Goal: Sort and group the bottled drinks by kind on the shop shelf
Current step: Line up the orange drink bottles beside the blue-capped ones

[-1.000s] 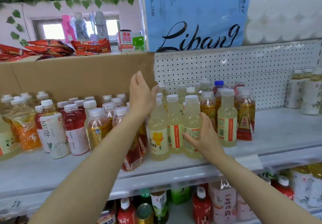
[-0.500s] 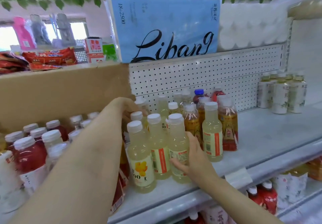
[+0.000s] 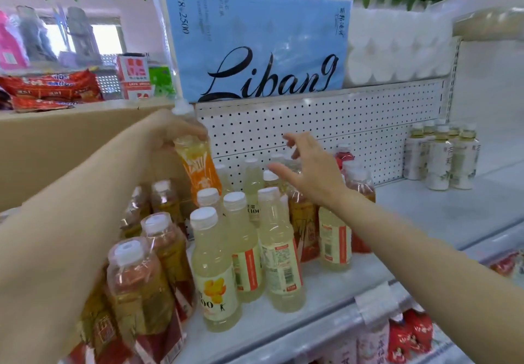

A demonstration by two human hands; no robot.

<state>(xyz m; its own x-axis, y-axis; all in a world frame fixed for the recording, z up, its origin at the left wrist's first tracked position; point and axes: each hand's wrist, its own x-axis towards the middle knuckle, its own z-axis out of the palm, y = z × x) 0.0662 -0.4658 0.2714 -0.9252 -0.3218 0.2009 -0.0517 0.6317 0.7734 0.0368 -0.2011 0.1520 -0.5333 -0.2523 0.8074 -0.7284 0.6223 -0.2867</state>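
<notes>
Right now my left hand [image 3: 173, 131] is my working grip, fingers curled round the neck of an orange-labelled bottle [image 3: 198, 165] that I hold lifted and tilted above the back of the pack, at about ten o'clock from the front row. My right hand [image 3: 309, 171] hangs with fingers spread and holds nothing, hovering over the caps at about one o'clock.

Below them, the pale yellow bottles [image 3: 241, 247] already stand together as a rough cluster at the front middle of the shelf [image 3: 442, 216]. At eight o'clock, amber tea bottles [image 3: 141, 284] crowd together. Behind the pale ones, amber and red-labelled bottles [image 3: 304, 222] are mixed in, and a red drink [image 3: 343, 154] stands at the very back. Far off at two o'clock, white-labelled bottles [image 3: 442, 156] make a tidy group of their own.

I judge the sorting partly done: the middle pack is mixed, and the orange bottle has no place yet.
</notes>
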